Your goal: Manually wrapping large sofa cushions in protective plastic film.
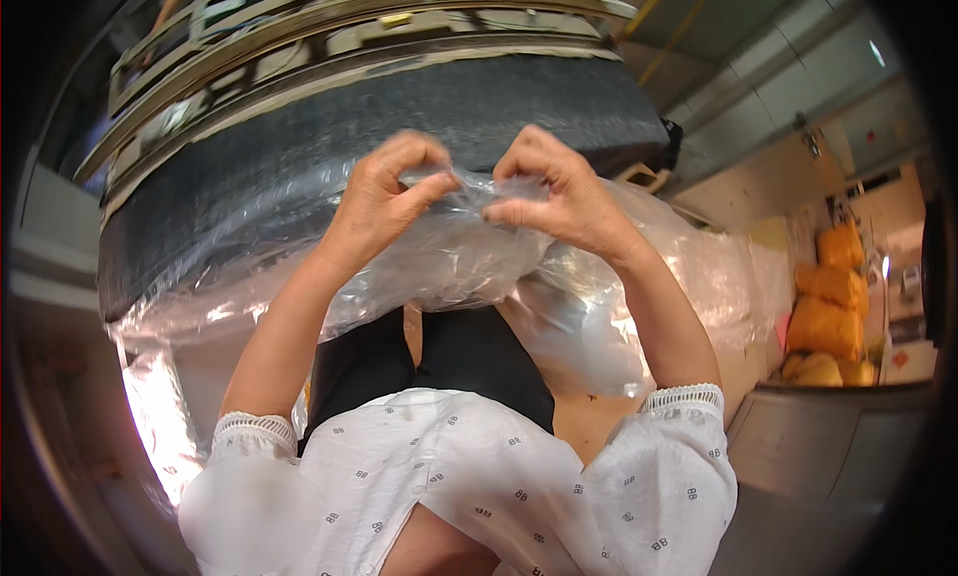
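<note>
Clear plastic film lies bunched across my lap and along the front of a dark-covered bench. My left hand pinches a gathered edge of this film between thumb and curled fingers. A short gap away, my right hand grips the same film, its fingers also closed. Between the two hands a crumpled stretch of the plastic runs across. Both hands are held up in front of the bench, and their fingertips are slightly blurred. More of the film trails to the right, past my right forearm.
Wooden slats and rails stand behind the bench, with a small yellow item on them. Several orange bundles are stacked at the far right. A shiny silvery sheet hangs at the lower left. Pale tiles show at upper right.
</note>
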`<state>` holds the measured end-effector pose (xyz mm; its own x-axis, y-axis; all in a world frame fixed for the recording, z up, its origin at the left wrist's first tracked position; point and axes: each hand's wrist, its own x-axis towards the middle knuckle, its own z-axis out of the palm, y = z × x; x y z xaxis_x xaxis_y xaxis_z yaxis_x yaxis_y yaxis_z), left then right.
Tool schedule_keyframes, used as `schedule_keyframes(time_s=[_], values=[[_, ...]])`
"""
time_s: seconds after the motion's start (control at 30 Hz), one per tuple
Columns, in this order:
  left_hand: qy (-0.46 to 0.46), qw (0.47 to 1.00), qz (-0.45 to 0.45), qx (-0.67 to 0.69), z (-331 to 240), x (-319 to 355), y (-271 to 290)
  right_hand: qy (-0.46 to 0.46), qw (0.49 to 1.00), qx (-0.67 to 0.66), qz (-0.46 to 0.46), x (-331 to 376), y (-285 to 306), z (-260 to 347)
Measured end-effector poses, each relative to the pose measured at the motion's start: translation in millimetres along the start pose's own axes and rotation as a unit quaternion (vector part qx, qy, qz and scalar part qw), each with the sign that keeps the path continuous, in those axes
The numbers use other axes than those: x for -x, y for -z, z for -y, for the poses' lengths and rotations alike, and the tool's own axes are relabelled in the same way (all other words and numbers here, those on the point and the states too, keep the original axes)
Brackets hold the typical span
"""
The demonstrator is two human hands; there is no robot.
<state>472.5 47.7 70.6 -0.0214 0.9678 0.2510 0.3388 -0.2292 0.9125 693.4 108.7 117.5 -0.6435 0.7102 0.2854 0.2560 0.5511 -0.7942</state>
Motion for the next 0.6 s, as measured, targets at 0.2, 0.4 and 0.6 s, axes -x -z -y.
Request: schedule_keyframes(time_s=[0.2, 0.4, 0.6], values=[[-0.04, 0.984, -0.119, -0.123, 57.0, 25.2, 45.4, -0.222, 0.946, 0.172, 0.162, 153.3, 53.0, -122.2], [0.062, 0.915, -0.283, -0.281, 115.3, 123.8, 245.1, -0.504, 0.613, 0.497, 0.352, 367.8, 115.5, -232.0], [0.135, 0.8, -0.401, -0.425, 143.4, 234.6, 473.3, -0.317, 0.585, 0.746, 0.023, 333.3, 242.2, -238.6]])
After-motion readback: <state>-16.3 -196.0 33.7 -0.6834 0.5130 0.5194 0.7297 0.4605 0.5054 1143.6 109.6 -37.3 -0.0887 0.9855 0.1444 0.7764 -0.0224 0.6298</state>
